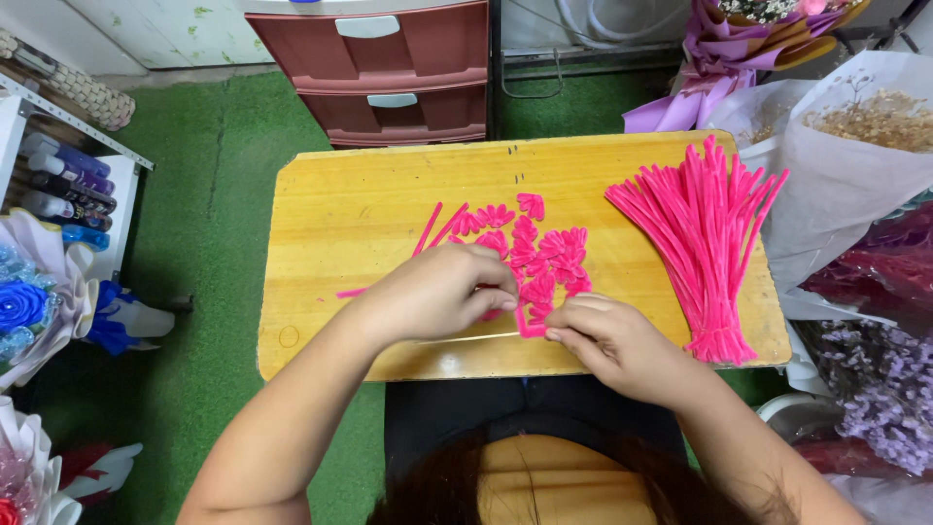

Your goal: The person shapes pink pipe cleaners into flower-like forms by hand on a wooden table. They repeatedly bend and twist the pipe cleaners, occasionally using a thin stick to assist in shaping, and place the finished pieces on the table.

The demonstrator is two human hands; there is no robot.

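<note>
On a small yellow wooden table (340, 224) lie several bent pink pipe-cleaner petal shapes (544, 248). My left hand (442, 292) is curled over the near side of that pile, pinching a pink pipe cleaner (530, 326). My right hand (607, 340) pinches the same piece from the right, near the table's front edge. A few straight pink pipe cleaners (428, 233) lie left of the petals. A thick bundle of straight pink pipe cleaners (705, 243) rests on the table's right side.
A red plastic drawer unit (389, 78) stands behind the table on green carpet (194, 194). Wrapped bouquets and dried flowers (855, 146) crowd the right. A shelf with bottles (63, 185) and a blue rose bouquet (24, 306) are at the left.
</note>
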